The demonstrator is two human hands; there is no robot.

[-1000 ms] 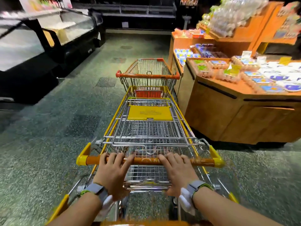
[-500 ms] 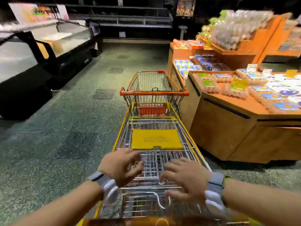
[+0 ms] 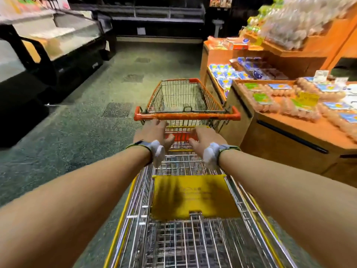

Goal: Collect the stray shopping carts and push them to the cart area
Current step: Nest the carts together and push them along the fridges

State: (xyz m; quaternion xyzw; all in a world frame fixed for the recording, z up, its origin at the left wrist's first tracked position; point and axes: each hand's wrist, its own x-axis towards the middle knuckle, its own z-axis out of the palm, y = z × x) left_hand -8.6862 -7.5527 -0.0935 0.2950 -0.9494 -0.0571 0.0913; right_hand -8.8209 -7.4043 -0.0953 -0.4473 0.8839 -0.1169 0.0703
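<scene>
A yellow-trimmed wire cart (image 3: pixel 193 238) stands right below me, its yellow child-seat flap (image 3: pixel 190 196) folded flat. In front of it stands a smaller orange-trimmed cart (image 3: pixel 183 97) with an orange handle bar (image 3: pixel 193 116). Both my arms stretch forward over the yellow cart. My left hand (image 3: pixel 154 132) is just below the left part of the orange handle, fingers extended and close to it; contact is unclear. My right hand (image 3: pixel 206 137) hovers a little lower, over the yellow cart's front edge, fingers spread and holding nothing.
A wooden display island (image 3: pixel 289 136) with egg cartons and packaged goods sits close on the right of both carts. Dark chest freezers (image 3: pixel 58 55) line the left side. A speckled floor aisle (image 3: pixel 96 122) runs ahead toward dark shelving (image 3: pixel 158 22).
Both hands let go of the yellow cart's handle and reached forward over its basket toward the orange cart's handle. The view has closed in on the orange cart.
</scene>
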